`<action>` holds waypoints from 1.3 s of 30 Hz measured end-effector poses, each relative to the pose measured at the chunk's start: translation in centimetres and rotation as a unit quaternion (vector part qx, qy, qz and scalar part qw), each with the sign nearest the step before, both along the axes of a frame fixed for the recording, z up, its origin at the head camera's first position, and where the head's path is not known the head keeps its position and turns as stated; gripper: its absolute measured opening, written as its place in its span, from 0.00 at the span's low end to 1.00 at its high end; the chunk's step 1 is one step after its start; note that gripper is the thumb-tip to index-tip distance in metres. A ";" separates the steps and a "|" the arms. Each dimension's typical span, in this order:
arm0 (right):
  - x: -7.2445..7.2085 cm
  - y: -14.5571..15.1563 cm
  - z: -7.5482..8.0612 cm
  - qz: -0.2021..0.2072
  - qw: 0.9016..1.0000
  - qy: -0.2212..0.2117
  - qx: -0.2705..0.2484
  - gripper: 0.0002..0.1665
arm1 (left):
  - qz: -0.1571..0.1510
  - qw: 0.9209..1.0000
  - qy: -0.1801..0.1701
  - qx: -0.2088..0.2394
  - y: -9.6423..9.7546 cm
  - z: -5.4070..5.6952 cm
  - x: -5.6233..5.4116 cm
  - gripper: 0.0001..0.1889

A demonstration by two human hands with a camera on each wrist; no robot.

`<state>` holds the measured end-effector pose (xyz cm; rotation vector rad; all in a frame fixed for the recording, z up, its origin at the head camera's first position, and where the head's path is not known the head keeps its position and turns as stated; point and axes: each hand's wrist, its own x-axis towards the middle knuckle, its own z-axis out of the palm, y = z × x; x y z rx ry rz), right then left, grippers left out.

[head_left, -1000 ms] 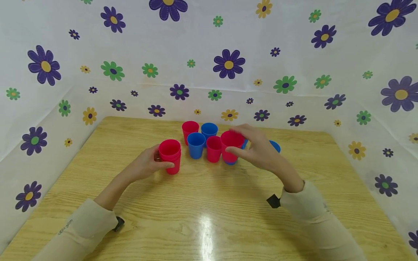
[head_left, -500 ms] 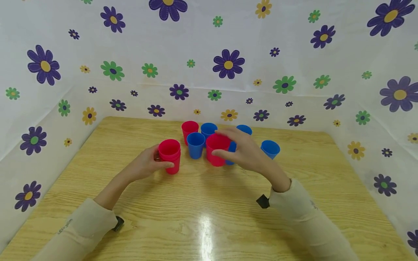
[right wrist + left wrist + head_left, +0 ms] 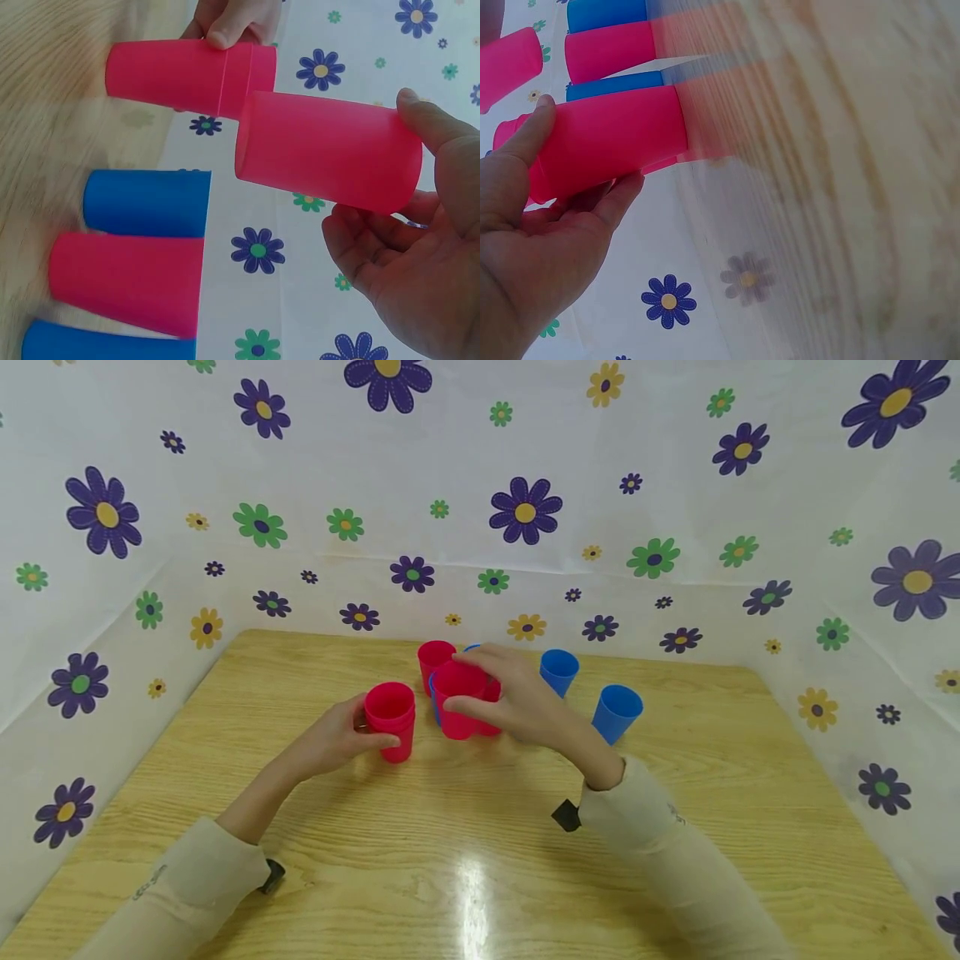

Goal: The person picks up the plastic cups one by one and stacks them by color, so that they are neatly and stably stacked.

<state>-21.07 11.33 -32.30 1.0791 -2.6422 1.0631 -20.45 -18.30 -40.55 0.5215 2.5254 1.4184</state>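
Observation:
My left hand [image 3: 322,745] holds a stack of nested red cups [image 3: 402,727] upright on the table, with its thumb in front, as the left wrist view also shows around the stack [image 3: 619,135]. To the right, my right hand [image 3: 517,697] grips a single red cup [image 3: 454,727] near its rim, above the table. In the right wrist view this cup [image 3: 330,154] is pinched between thumb and fingers, its base apart from the table and near the stack [image 3: 172,75]. Behind it stand a mostly hidden blue cup [image 3: 434,703] and another red cup [image 3: 492,720].
A red cup [image 3: 435,655] and a blue cup [image 3: 472,647], mostly covered by the right hand, stand further back. Two blue cups stand to the right, one behind [image 3: 558,672] and one nearer [image 3: 618,712]. A flowered cloth [image 3: 480,485] hangs behind the wooden table [image 3: 375,860].
My right hand has carried the red cup leftward, across the row toward the stack, uncovering the blue cups on the right. My left hand has stayed on the stack.

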 end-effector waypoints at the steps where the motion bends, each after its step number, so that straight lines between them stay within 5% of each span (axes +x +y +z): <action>1: -0.1 -0.3 0.0 0.004 1.000 0.002 -0.003 0.37 | -0.001 1.000 0.001 0.001 0.0 0.0 0.0 0.32; 39: -2.2 -6.9 1.9 0.048 0.994 0.038 -0.089 0.35 | -0.024 1.000 0.000 0.019 -0.5 -0.3 -0.3 0.31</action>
